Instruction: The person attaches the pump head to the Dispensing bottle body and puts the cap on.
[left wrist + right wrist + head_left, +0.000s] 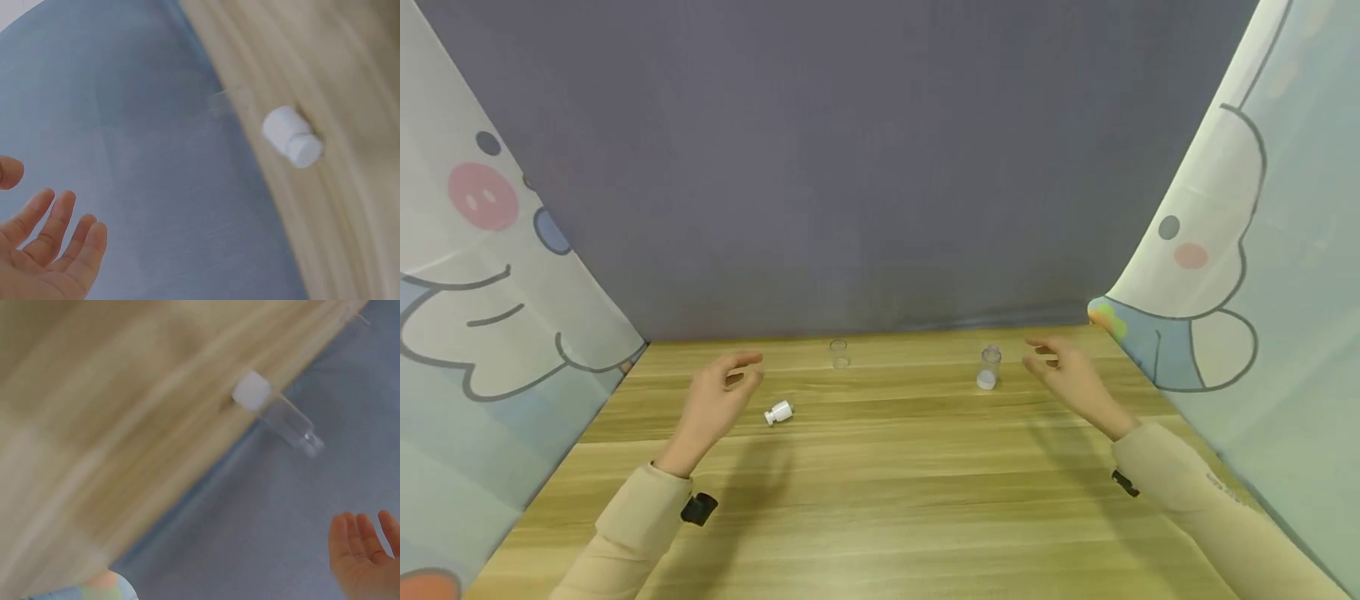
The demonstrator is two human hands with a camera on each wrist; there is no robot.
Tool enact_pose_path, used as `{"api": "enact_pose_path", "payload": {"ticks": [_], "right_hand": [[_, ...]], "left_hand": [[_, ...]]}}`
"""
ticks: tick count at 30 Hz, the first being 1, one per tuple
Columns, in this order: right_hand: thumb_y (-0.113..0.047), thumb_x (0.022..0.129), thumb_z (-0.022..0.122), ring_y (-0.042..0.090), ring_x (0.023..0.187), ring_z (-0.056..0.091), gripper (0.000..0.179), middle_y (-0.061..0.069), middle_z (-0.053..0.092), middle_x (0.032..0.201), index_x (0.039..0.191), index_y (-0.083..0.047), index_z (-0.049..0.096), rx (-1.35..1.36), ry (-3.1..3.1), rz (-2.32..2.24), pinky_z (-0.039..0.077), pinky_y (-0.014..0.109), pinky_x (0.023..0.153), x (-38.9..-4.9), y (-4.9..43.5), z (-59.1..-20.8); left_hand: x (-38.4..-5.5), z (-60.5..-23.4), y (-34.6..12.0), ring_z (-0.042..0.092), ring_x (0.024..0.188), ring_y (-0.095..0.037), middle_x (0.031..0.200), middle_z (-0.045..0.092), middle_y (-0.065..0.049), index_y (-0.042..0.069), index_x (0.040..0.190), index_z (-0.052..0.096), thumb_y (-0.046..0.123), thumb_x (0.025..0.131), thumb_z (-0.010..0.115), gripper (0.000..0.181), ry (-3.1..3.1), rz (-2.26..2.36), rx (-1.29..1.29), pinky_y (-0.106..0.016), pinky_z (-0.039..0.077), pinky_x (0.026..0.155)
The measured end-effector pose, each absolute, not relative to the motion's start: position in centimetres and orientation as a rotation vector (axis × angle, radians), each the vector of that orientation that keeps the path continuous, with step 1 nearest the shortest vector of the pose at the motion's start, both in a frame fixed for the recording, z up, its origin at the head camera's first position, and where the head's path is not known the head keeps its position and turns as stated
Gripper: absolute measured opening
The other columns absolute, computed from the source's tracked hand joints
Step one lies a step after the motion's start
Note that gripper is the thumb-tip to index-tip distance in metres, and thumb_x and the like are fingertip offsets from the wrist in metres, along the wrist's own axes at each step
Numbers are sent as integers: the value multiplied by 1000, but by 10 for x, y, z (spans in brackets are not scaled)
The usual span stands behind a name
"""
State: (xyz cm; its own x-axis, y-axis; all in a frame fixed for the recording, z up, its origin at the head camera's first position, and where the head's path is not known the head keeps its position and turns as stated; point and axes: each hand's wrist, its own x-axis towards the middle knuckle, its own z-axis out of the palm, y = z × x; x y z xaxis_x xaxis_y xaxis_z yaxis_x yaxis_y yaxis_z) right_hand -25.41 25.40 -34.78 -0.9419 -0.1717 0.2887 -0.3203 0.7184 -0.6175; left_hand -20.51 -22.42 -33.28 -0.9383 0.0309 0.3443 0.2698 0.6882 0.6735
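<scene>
My left hand (713,404) hovers over the left side of the table, fingers loosely bent and holding nothing. Just to its right a small white bottle (780,412) lies on its side, its capped end plain in the left wrist view (287,132). On the right, my empty right hand (1072,382) hangs in the air with relaxed fingers. Nearest to it stands a clear bottle (989,367) with something white in its bottom, upright on the wood. Between the hands, toward the back, is a small clear cup (840,355), faint against the table.
The wood-grain table (880,483) ends at a dark grey cloth backdrop (872,167). Printed cartoon curtains flank it, one on the left (497,317) and one on the right (1217,333). Dark straps (699,509) sit at both sleeve cuffs.
</scene>
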Motion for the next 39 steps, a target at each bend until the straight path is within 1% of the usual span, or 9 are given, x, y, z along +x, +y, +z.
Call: {"api": "enact_pose_path", "payload": {"ticks": [5,9,15,19,25,29,32,36,39], "right_hand": [[-22,94,52,43,114,46,48,28,42,131,130,7,42,417,-2725,1143,43,54,92,-250,256,-358],[-18,93,53,44,113,45,48,30,40,130,130,10,40,440,-2741,1161,44,53,92,-249,257,-366],[-23,93,53,47,116,42,53,31,38,133,133,9,37,398,-2794,1154,41,55,94,-252,259,-377],[-22,93,54,47,115,44,53,31,41,132,131,9,38,386,-2806,1138,42,54,94,-260,261,-385],[-16,90,57,46,112,49,49,32,48,125,128,12,42,435,-2840,1066,43,54,93,-277,263,-397],[-14,89,58,47,109,51,47,33,50,123,126,12,44,430,-2863,1006,45,53,90,-289,259,-406],[-10,89,57,48,111,49,47,35,48,124,126,14,42,422,-2881,1044,45,53,91,-297,254,-412],[-9,89,57,49,116,45,50,36,42,129,128,15,38,397,-2899,1161,42,54,94,-305,249,-418],[-10,87,60,48,119,43,54,35,40,131,130,13,36,359,-2888,1269,41,53,96,-312,248,-423]], "left_hand": [[-204,-346,-226,55,110,-35,124,57,-16,3,120,57,21,93,52,33,-2628,-1088,-227,-45,48,90],[-202,-357,-229,54,110,-35,123,58,-16,4,120,57,22,94,52,32,-2663,-1097,-211,-45,50,87],[-205,-370,-233,55,110,-34,119,60,-18,0,118,58,18,92,55,32,-2690,-1149,-202,-44,49,89],[-209,-376,-239,56,107,-34,117,60,-21,-4,117,57,16,91,57,33,-2702,-1170,-180,-44,48,90],[-217,-386,-254,54,110,-39,120,57,-25,-7,124,50,17,91,56,40,-2843,-1132,-187,-46,49,86],[-226,-391,-261,48,116,-42,125,52,-26,-7,128,46,23,91,56,48,-2907,-1186,-188,-48,47,90],[-231,-395,-262,44,119,-44,129,48,-27,-7,130,44,24,92,56,51,-2925,-1209,-197,-50,45,92],[-235,-404,-261,41,120,-47,131,44,-29,-8,130,42,21,91,57,51,-2943,-1179,-224,-53,43,94],[-238,-409,-261,41,120,-48,132,43,-29,-8,131,41,22,90,58,53,-2952,-1158,-225,-54,42,94]]}}
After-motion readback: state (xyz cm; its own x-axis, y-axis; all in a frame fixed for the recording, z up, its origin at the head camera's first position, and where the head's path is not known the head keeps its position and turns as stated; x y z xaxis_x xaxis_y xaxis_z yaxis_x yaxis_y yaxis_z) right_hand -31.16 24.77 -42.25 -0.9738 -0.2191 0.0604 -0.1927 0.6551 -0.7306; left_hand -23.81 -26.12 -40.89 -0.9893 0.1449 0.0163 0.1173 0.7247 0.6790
